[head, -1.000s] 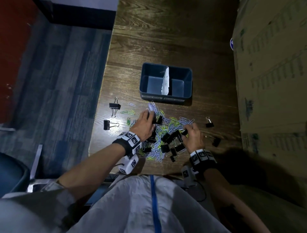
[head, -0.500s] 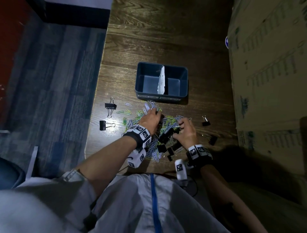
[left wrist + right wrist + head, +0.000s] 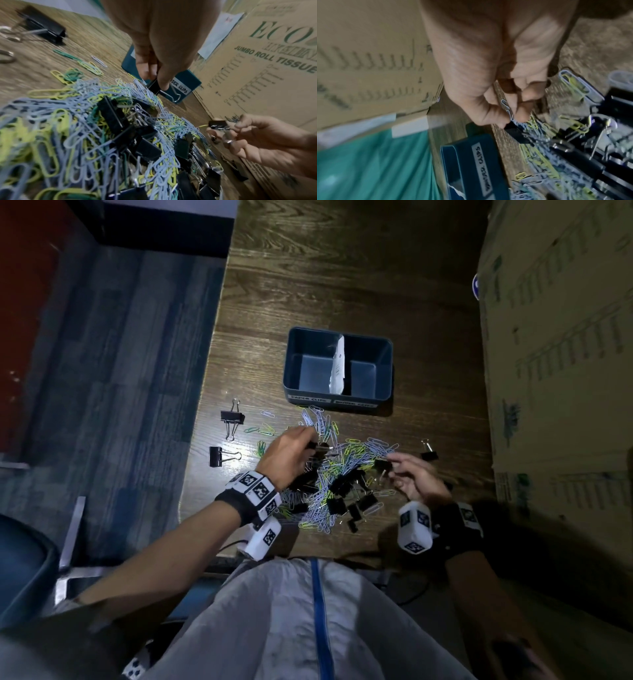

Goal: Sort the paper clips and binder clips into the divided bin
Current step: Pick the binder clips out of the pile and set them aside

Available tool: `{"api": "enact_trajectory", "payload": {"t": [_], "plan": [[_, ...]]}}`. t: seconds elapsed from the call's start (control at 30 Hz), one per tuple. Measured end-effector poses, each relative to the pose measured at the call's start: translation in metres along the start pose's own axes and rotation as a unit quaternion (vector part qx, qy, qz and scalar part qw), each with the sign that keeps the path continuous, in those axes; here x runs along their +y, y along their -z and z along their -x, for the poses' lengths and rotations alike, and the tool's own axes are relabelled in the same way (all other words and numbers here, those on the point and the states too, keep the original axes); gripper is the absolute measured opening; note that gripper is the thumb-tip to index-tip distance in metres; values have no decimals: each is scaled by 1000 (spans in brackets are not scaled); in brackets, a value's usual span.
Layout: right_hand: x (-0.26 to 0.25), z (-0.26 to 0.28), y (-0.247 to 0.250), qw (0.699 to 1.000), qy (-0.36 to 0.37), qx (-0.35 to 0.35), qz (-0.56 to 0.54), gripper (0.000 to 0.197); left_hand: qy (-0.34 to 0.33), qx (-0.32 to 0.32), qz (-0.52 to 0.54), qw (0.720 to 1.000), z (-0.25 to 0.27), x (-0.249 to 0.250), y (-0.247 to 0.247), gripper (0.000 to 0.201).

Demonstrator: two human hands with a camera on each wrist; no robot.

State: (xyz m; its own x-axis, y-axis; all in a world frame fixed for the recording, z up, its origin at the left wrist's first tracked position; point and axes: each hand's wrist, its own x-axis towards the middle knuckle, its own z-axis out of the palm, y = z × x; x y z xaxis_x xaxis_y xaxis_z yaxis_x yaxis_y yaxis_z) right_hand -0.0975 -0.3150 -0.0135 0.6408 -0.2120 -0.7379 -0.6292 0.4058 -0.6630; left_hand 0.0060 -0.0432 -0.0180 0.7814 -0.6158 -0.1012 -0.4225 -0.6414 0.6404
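Observation:
A dark blue divided bin (image 3: 383, 361) stands on the wooden table, split by a white card (image 3: 337, 364); both halves look bare. In front of it lies a mixed pile of coloured paper clips and black binder clips (image 3: 342, 474). My left hand (image 3: 313, 441) hovers over the pile's far left part and pinches a black binder clip (image 3: 155, 86) between thumb and fingertip. At the pile's right edge, my right hand (image 3: 394, 465) is turned palm up and pinches a smaller black binder clip (image 3: 217, 124). In the right wrist view a pale paper clip (image 3: 505, 104) is caught in that pinch.
Two large binder clips (image 3: 232, 416) (image 3: 219, 456) lie apart near the table's left edge, another one (image 3: 430, 453) to the right. A tall cardboard box (image 3: 555, 371) walls off the right side. Bare wood stretches behind the bin.
Both hands have risen off the pile, each with a binder clip. The right hand has moved right and turned palm up; the left has reached slightly forward.

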Motion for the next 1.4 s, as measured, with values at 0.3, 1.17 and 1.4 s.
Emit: {"api": "enact_trajectory", "payload": {"t": [0.3,1.17,1.4], "plan": [[26,-18,-22,922,92,103,360,26,104,-4,49,993,20,-15,9,14],[14,-31,-59,744,185,92,635,31,168,-12,-168,971,92,-53,43,29],[12,-22,-51,822,172,189,509,17,208,-158,-104,960,24,-37,12,80]]}}
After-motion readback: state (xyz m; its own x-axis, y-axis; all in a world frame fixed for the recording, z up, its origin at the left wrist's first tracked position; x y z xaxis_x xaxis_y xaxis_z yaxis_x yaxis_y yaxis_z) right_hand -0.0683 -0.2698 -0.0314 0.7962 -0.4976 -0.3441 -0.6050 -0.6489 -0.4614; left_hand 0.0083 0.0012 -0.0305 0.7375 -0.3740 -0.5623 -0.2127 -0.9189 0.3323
